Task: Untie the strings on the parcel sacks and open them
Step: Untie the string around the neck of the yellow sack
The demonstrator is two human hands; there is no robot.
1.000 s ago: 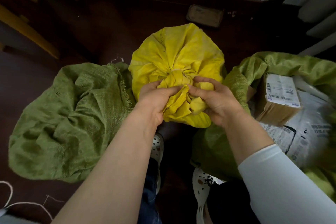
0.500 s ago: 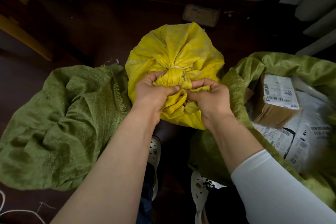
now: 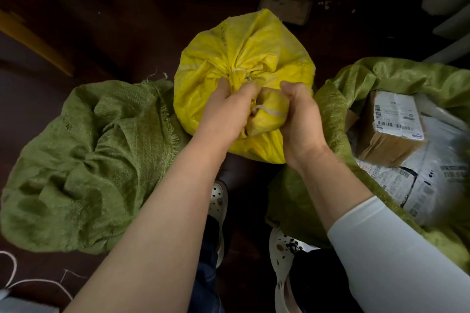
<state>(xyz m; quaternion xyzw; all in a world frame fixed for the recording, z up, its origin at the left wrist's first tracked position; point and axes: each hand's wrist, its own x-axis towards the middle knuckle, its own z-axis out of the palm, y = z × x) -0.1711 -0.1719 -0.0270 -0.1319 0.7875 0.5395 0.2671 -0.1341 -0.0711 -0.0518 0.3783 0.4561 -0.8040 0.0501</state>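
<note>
sack neck [image 3: 274, 101] (tied) gripped by fingers [image 3: 245, 89]

Green sacks [image 3: 86, 165] and [image 3: 381, 79] flank the yellow sack [image 3: 244, 51] at nine and three o'clock; the floor [image 3: 132, 20] at twelve lies open.

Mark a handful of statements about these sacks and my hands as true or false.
1. The left hand and right hand both grip the gathered top of the yellow sack. True.
2. The yellow sack is open. False: white string binds its neck.
3. The green sack on the right is open, a cardboard parcel showing inside. True.
4. Both forearms are bare. False: a white sleeve covers the right one.
</note>
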